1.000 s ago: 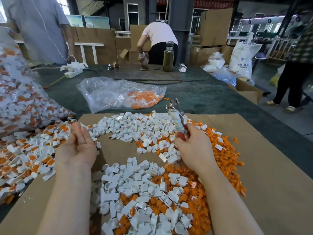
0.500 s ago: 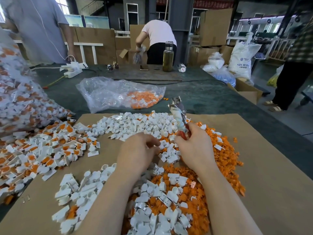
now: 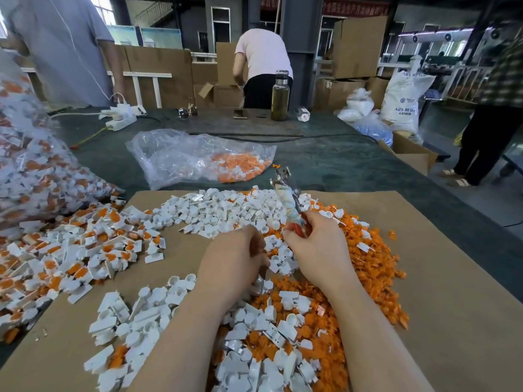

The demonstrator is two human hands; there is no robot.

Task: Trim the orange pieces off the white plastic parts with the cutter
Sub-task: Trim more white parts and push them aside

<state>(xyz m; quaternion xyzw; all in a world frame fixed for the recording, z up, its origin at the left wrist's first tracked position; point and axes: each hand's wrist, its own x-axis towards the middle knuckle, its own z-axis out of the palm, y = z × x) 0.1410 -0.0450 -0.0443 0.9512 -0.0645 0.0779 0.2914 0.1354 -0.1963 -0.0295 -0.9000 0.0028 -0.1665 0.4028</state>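
- We see a tall glass bottle of yellowish liquid (image 3: 280, 96) on the dark green table (image 3: 325, 162).
- Beside it we note a white power strip (image 3: 120, 121), sunglasses (image 3: 188, 111) and a phone (image 3: 240, 114).
- A white printed sack (image 3: 403, 101) stands by brown cardboard boxes (image 3: 358, 46).

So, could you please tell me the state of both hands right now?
Left hand: fingers curled, contents cannot be told.
Right hand: grips the cutter.

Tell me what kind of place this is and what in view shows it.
Most likely a factory floor or plastics workshop. A white sack printed ABS resin stands beside stacked cardboard boxes, and heaps of white plastic parts lie on the work table, with a clear bag of orange pieces behind them.
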